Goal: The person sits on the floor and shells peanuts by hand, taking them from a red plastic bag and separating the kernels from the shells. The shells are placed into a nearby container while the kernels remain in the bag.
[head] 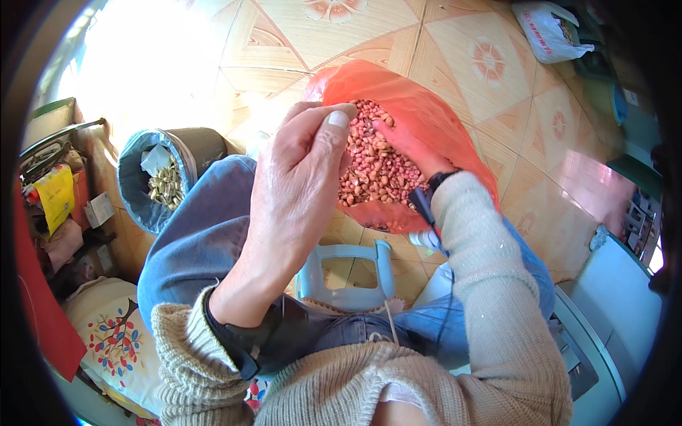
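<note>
A red plastic bag (421, 106) stands wide-mouthed on the floor before me, filled with shelled peanuts (373, 160), with some shells among them. My left hand (303, 154) is raised over the bag's left edge, thumb pressed against the curled fingers; whether something small sits between them cannot be told. My right hand (407, 146) reaches into the bag, its fingers on the peanuts and partly behind the red film. A black strap circles the right wrist.
To the left, a dark bin (200, 146) lined with a blue bag holds empty shells. A light blue plastic stool (346, 303) stands between my knees. Clutter and a printed cushion (114, 341) lie at left. A white plastic bag (551, 34) rests at upper right.
</note>
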### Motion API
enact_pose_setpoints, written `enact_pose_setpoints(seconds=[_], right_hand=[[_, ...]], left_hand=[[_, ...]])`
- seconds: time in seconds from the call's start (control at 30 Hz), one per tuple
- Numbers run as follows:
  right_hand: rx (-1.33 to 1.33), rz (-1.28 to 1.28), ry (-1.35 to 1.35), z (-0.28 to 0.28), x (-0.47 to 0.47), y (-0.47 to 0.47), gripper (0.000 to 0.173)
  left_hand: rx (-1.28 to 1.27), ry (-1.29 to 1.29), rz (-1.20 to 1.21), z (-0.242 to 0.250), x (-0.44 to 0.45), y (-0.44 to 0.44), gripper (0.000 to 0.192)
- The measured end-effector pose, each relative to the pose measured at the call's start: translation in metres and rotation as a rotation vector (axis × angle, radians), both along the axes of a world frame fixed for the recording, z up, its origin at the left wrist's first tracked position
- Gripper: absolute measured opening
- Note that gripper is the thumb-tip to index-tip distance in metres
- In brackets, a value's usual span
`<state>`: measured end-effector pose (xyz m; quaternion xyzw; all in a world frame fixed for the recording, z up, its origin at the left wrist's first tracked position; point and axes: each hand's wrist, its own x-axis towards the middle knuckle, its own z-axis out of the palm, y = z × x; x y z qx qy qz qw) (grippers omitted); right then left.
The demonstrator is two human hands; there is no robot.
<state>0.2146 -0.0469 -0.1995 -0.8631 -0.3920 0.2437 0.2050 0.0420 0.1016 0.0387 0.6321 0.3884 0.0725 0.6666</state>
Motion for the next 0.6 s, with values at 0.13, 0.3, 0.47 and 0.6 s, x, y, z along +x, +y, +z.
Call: enact_pose_setpoints(seconds=[0.13,0.3,0.47,0.6], right_hand=[[-0.087,-0.039,-0.115,0.024,-0.091,-0.030,0.051],[-0.135,0.239,-0.158,0.034,-0.157,-0.071,0.056],[-0.246,0.304,-0.313,0.040,-0.115,-0.138,0.055],[-0.169,0.063,-0.267,0.035,-0.079,-0.174,0.041]], left_hand=[[0.118,-0.015,-0.087,-0.002,-0.003,-0.008,0.035],[0.251,-0.022,-0.184,-0.008,-0.010,-0.016,0.036],[0.303,0.043,-0.251,-0.004,-0.012,-0.015,0.036],[0.231,0.083,-0.284,0.001,-0.011,-0.015,0.037]])
